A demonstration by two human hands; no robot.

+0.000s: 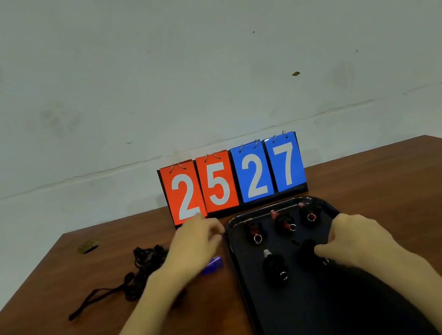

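Our left hand [195,245] is blurred by motion just beside the left rim of the tray [270,321]. Its fingers are bent, and we cannot tell whether it holds anything. Its wrist hides part of a purple piece [214,263] on the table [393,181]. Our right hand [356,238] pinches a black piece [306,249] on the tray, hard to read, black against black. Behind, the flip scoreboard [233,179] reads 25 on red, 27 on blue. Black cords [142,266] lie tangled at left.
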